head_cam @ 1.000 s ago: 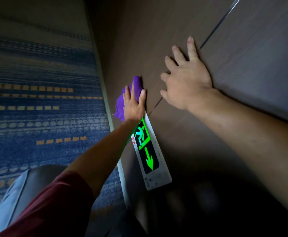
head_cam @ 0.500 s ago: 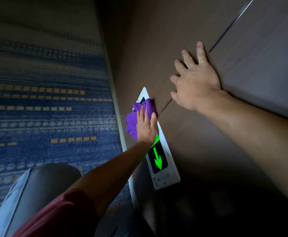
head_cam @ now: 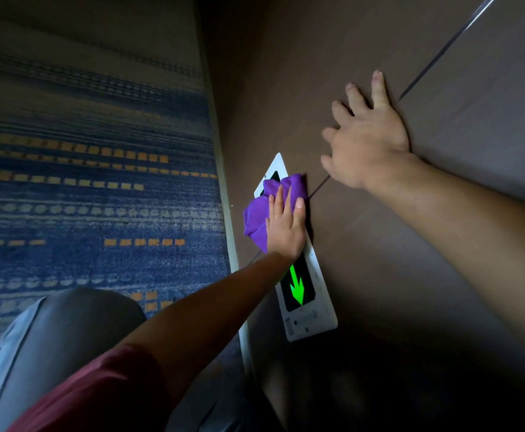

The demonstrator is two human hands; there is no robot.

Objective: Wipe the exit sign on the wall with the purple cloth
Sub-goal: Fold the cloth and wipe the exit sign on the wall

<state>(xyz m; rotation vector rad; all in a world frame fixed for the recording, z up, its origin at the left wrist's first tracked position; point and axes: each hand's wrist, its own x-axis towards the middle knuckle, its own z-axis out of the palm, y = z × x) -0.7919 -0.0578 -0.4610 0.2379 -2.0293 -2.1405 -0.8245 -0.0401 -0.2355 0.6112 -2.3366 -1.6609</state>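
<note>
The exit sign [head_cam: 309,319] is a long white-framed panel with a glowing green arrow, fixed low on the brown wall just above the floor. My left hand [head_cam: 284,227] lies flat on the purple cloth [head_cam: 256,218] and presses it against the sign's middle. The cloth and hand hide the sign's centre; its far white end and near arrow end show. My right hand [head_cam: 368,138] rests spread on the wall above and beyond the sign, holding nothing.
A blue carpet [head_cam: 93,194] with orange dashes covers the floor on the left, met by a pale skirting strip [head_cam: 224,194]. A thin seam [head_cam: 435,57] runs across the wall panels. My knee [head_cam: 77,332] in grey trousers is at lower left.
My left hand has slid the purple cloth from beyond the sign's far end back onto its middle, uncovering the far white end and covering the running-man symbol. My right hand stays planted on the wall.
</note>
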